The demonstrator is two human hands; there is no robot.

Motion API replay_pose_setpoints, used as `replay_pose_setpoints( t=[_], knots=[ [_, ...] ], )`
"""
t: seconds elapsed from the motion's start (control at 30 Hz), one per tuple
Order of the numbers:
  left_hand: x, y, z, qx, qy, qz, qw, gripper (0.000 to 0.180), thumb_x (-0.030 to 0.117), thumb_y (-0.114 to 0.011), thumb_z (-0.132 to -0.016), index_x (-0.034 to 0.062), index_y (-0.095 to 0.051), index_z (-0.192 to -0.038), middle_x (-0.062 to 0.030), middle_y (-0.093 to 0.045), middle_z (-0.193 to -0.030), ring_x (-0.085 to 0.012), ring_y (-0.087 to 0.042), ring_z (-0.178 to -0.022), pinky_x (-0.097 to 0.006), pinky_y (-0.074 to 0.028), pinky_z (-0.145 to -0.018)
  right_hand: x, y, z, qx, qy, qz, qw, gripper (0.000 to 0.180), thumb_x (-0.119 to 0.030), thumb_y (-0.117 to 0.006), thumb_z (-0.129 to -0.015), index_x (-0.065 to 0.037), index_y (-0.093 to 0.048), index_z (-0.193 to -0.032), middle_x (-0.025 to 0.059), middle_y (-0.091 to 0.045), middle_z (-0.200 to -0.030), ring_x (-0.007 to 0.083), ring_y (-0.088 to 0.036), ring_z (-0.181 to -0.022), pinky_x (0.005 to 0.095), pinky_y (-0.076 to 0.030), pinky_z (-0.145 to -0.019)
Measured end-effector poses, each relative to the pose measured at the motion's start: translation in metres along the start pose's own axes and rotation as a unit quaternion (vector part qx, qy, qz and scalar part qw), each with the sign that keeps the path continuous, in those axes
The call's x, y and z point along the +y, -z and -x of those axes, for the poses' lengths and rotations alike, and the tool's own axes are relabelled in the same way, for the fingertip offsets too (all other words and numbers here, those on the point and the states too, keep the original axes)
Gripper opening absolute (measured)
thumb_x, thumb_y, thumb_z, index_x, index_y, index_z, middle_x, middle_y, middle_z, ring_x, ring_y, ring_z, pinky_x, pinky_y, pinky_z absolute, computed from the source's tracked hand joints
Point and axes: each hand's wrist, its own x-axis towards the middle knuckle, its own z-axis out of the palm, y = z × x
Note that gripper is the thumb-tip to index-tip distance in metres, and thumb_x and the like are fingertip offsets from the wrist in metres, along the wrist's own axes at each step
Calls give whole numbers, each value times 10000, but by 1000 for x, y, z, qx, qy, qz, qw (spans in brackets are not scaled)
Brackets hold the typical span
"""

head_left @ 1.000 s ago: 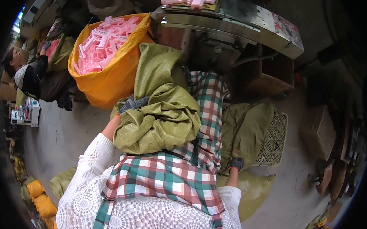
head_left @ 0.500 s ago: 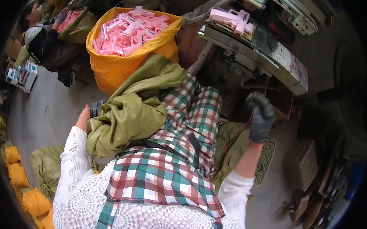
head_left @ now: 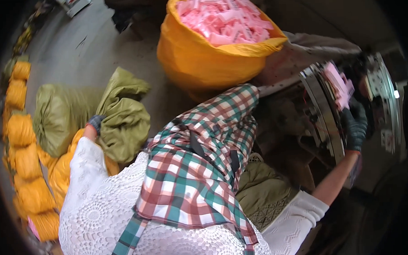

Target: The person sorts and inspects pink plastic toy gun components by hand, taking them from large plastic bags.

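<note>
sack (head_left: 122,117) left, machine (head_left: 342,104) seemingly right.

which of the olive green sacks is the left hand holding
The crumpled green sack nearest the plaid apron; the left hand grips its edge. The fuller green sack behind it lies untouched on the floor.

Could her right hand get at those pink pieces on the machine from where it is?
Probably yes. The right hand, in a dark glove, is already raised to the machine's metal rim, just below the pink pieces, and nothing lies between them. Whether it touches them is hard to tell.
</note>
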Motion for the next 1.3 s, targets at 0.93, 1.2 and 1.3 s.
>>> replay_pose_setpoints(
  t=[0.93,1.2,1.3],
  knots=[
    [205,-129,25,67,6,-126,990,444,222,-513,-795,87,-514,-1218,-186,-543,-1196,-348,-545,-1070,-416,-426,-928,-111,-87,229,141,46,-121,982,350,-121,-750,-703,45,-583,-963,167,-601,-1051,251,-555,-963,384,-458,-828],
    [185,-105,145,194,187,-76,960,474,170,-511,-770,136,-470,-1242,-202,-529,-1190,-347,-553,-1038,-437,-450,-873,-137,-225,29,-37,178,-5,983,363,12,-708,-699,22,-594,-1044,148,-608,-1069,238,-548,-1040,337,-411,-921],
    [150,-120,186,289,255,-82,919,503,165,-517,-756,152,-457,-1255,-192,-528,-1195,-331,-549,-1050,-430,-445,-880,-129,-250,17,-84,153,-31,984,366,-37,-667,-767,15,-582,-1119,130,-608,-1100,248,-569,-998,349,-430,-890]
  ],
)
